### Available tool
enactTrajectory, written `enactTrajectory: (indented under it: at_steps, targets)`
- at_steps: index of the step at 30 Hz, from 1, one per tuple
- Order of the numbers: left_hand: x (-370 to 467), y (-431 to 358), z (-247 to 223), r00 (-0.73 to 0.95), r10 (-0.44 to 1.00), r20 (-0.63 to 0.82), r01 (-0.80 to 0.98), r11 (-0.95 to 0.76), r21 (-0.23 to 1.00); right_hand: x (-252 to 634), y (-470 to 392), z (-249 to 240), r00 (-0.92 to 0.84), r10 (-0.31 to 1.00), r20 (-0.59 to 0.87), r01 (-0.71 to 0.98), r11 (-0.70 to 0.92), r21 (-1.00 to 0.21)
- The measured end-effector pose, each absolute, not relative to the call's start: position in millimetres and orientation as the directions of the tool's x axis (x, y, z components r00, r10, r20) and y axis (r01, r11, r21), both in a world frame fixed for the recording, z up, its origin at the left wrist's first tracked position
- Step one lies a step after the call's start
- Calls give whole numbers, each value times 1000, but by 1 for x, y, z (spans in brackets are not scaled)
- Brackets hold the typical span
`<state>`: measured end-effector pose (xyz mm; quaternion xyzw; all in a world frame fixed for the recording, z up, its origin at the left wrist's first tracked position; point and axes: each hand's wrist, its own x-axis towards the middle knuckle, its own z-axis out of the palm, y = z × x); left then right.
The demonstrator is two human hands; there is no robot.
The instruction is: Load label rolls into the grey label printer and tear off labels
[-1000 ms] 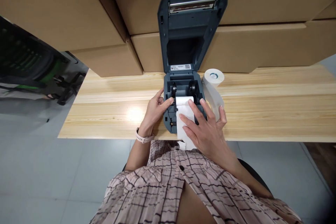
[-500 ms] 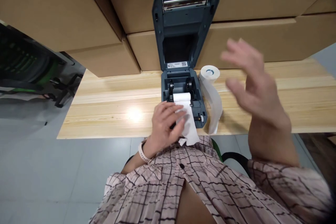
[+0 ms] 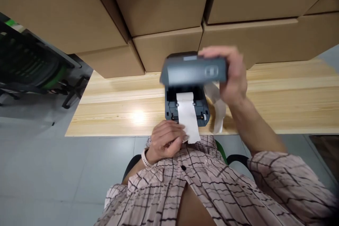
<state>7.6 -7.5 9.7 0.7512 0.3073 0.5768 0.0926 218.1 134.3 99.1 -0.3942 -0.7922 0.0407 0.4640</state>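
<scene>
My right hand (image 3: 233, 74) grips the right end of the dark grey lid (image 3: 194, 72) of a label printer (image 3: 168, 107). The lid is partly lowered over the base and blurred by motion. Inside the base lies a small roll (image 3: 184, 96) of white label paper, and its paper strip (image 3: 188, 118) runs forward over the printer's front edge to a ragged end. My left hand (image 3: 168, 139) is closed, its fingers curled at the left edge of that strip near the end. The fingertips are partly hidden.
A second white paper strip (image 3: 219, 113) lies right of the printer; the lid and my right hand cover its roll. Large cardboard boxes (image 3: 166, 49) line the back of the wooden table (image 3: 119, 102). An office chair (image 3: 34, 63) stands on the floor at left.
My right hand has moved left from the air and taken hold of the lid, which has swung down from upright. My left fingers have slid down off the strip's middle and curled.
</scene>
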Motion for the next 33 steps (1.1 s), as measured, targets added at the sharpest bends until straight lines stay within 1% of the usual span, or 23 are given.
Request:
enactTrajectory:
  at_steps: [2,3,4,5,6,9,11,13,15,17,19,21,22,23,24,25,26,27,28,29,30,31,33]
  targets:
    - [7,-6,6,-73,493,867,411,-777,477,224,95,74,-283,638,717,484,740,-467]
    - [6,-4,5,-177,460,870,464,-740,486,227,81,63,-285,641,713,449,747,-491]
    - [6,0,4,-256,456,852,505,-688,520,229,70,53,-316,647,694,451,746,-490]
    - [5,4,3,-302,495,815,518,-632,576,231,62,44,-344,658,669,471,738,-484]
    - [5,9,3,-315,578,753,499,-574,649,233,57,36,-367,671,644,494,727,-477]
    - [3,21,0,-219,860,462,327,-381,865,234,50,21,-386,696,606,537,703,-466]
    - [1,26,-3,-120,949,290,214,-261,941,232,47,16,-367,716,594,556,681,-477]
    - [0,27,-5,-44,983,178,134,-171,976,229,45,12,-350,731,586,566,663,-489]
    - [0,28,-2,-5,990,139,78,-138,987,226,44,10,-335,736,588,570,655,-496]
    - [1,28,4,10,988,152,55,-152,987,223,43,8,-319,726,610,561,663,-496]
    - [1,28,8,26,983,184,72,-185,980,222,44,5,-307,713,630,547,674,-496]
    - [1,23,6,16,971,237,136,-237,962,221,45,4,-297,713,634,541,673,-504]
    - [2,19,3,-5,956,292,196,-285,938,220,45,4,-291,720,630,544,666,-510]
    - [3,12,-3,-29,924,382,275,-360,892,220,45,5,-284,727,625,550,658,-514]
    - [4,5,-10,-50,863,503,371,-451,812,219,45,5,-277,733,621,557,649,-518]
    - [5,-2,-18,-26,764,644,476,-557,680,219,45,6,-271,738,618,560,643,-522]
    - [7,-9,-25,25,626,780,568,-651,504,218,46,6,-266,739,619,559,641,-526]
    - [9,-14,-32,94,511,854,639,-689,342,218,46,6,-260,734,628,552,647,-527]
    - [11,-18,-36,165,442,882,692,-689,216,218,47,6,-257,725,639,544,655,-525]
    - [14,-20,-40,219,410,885,729,-672,131,217,47,5,-254,716,650,536,663,-522]
    - [16,-20,-41,249,418,874,759,-645,92,217,48,4,-252,709,659,529,671,-519]
    - [18,-19,-40,256,438,862,781,-619,82,217,49,3,-249,704,665,523,676,-520]
    - [22,-17,-35,222,460,860,803,-587,106,217,50,0,-245,709,662,512,674,-533]
